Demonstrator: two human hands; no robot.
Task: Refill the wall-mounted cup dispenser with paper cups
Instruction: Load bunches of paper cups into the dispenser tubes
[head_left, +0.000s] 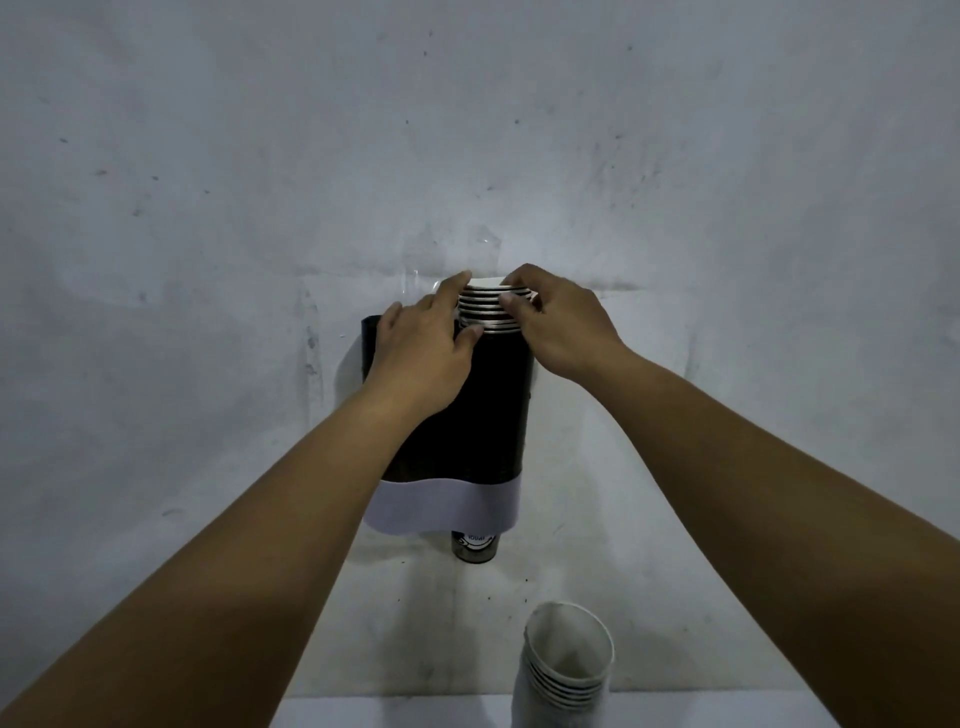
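A stack of paper cups (488, 309) sticks out of the top of the black wall-mounted dispenser (493, 410). The left hand (423, 345) and right hand (558, 322) pinch its rims from either side, fingers curled around them. One cup (474, 546) pokes from the dispenser's bottom. Near right, a spare stack (563, 670) stands on a white surface (395, 712).

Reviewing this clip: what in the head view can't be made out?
- How many cups sit inside the dispenser: its dark wall hides them.
- Stack of cups at the top: the left hand and right hand cover its sides.
- Print on the bottom cup: too small, partly hidden.
- Spare stack: cut off by the bottom edge.
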